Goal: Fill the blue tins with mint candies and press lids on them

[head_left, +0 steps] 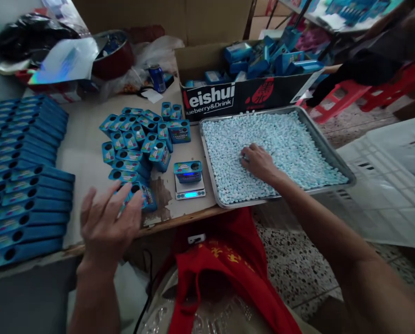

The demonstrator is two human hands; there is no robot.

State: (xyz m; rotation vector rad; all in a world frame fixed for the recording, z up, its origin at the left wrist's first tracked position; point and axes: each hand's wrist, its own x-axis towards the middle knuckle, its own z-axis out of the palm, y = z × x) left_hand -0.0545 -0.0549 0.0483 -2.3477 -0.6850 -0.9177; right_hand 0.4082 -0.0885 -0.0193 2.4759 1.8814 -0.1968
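Note:
My left hand (111, 215) hovers over the table's front edge, palm down and fingers apart, with nothing in it. Just beyond its fingertips is a small blue candy box (145, 197). My right hand (258, 162) is down in a metal tray (350, 178) of pale blue candies (280, 139), its fingers curled together on some of them. Between the hands, a blue box (188, 171) stands on a small digital scale (190, 194) with a lit display. Behind the left hand, several more blue boxes (129, 155) with round holes in their tops are grouped.
Stacked rows of blue boxes (36, 204) line the table's left side. A black carton (242, 95) holding blue packs stands behind the tray. A blue can (156, 78) and a dark red pot (113, 60) are at the back. A white crate (395, 185) and red stools (349, 95) are right.

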